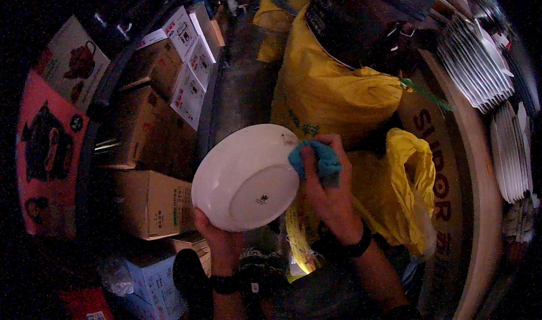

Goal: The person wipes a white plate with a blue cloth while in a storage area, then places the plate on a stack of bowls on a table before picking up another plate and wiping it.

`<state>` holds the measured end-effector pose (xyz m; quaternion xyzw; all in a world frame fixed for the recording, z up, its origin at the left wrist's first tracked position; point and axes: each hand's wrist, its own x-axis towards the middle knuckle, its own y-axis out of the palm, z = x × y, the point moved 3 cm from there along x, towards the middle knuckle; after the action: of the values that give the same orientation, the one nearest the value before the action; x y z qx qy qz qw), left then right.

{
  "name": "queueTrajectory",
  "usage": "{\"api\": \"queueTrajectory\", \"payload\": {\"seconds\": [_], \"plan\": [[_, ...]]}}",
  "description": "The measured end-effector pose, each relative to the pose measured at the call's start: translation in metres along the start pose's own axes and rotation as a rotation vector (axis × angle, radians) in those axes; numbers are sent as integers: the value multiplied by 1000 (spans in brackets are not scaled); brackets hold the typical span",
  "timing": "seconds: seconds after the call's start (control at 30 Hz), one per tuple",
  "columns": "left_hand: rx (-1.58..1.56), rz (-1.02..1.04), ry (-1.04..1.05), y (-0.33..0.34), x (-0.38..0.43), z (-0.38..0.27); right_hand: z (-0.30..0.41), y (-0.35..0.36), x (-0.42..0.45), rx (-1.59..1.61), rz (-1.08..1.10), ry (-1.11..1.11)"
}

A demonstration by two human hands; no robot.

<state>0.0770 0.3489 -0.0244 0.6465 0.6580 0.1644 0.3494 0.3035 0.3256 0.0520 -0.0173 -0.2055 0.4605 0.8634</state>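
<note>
A white oval dish (220,171) is tilted so that its underside faces the camera, showing a foot ring and a small dark mark. My left hand (220,235) grips its lower left rim, with the fingers partly hidden behind it. At the dish's right edge, my right hand (328,184) holds a bunched blue-green cloth (317,161) between thumb and fingers, against or very near the rim. Dark bands circle both wrists.
Cardboard boxes (156,205) are stacked on the left. Yellow woven sacks (338,95) and a yellow plastic bag (413,184) lie beyond and right. Stacked white plates (474,66) stand on the right behind a curved pale edge (478,163). Dark floor (241,87) shows between boxes and sacks.
</note>
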Motion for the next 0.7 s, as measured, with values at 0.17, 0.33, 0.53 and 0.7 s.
{"api": "queueTrajectory", "payload": {"seconds": [0.17,0.33,0.53,0.7], "plan": [[155,4,53,-21,5,13,4,1,-3,30,15,36],[924,190,133,-47,7,13,0,1,-3,144,27,32],[648,-91,91,-20,-11,18,7,1,-5,84,69,57],[1027,-8,198,-18,-11,12,16,8,-7,25,125,-115]]}}
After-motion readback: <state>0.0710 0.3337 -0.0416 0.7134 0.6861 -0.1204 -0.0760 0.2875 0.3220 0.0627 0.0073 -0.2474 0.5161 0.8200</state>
